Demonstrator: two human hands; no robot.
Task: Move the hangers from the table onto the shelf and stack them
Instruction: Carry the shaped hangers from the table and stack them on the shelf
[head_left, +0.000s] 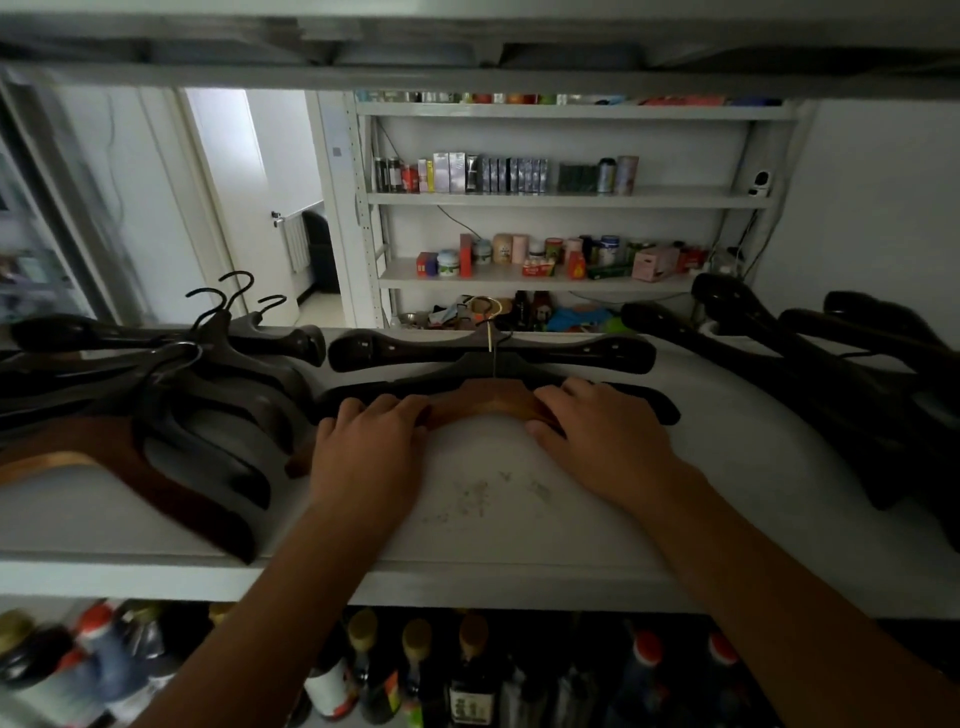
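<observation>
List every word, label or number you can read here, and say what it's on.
Nothing is legible.
Bottle labels below the shelf: characters, too blurred.
Boxes and jars on the far shelves: print too small.
Brown hanger: no print visible.

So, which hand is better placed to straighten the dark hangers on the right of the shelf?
Right: the right hand holds the end of the brown hanger nearest the dark hangers; the left hand holds the far end.

The left hand (371, 447) and the right hand (597, 431) were bare. Both forearms were uncovered as far as the lower edge of the view.
</observation>
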